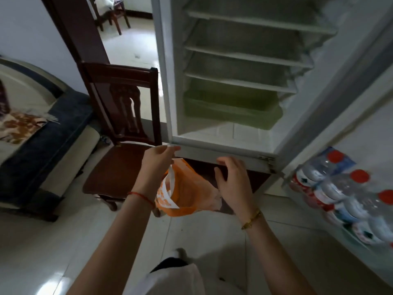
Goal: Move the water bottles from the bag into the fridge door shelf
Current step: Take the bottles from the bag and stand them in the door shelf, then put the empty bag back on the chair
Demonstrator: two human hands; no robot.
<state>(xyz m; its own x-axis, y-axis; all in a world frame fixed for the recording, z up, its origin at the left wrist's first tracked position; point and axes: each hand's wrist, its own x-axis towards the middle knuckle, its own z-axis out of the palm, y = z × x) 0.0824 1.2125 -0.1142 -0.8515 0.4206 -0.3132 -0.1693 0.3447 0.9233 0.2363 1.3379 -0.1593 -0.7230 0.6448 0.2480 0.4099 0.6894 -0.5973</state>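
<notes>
An orange plastic bag with white print hangs limp in front of the open fridge, below its bottom edge. My left hand pinches the bag's top from above. My right hand hovers just right of the bag, fingers spread, holding nothing. Several clear water bottles with red caps and red-and-white labels stand in a row in the fridge door shelf at the right. What the bag contains is hidden.
The fridge stands open with bare white shelves and a green drawer. A dark wooden chair stands left of it, close to the bag. A sofa lies at far left. The floor is pale tile.
</notes>
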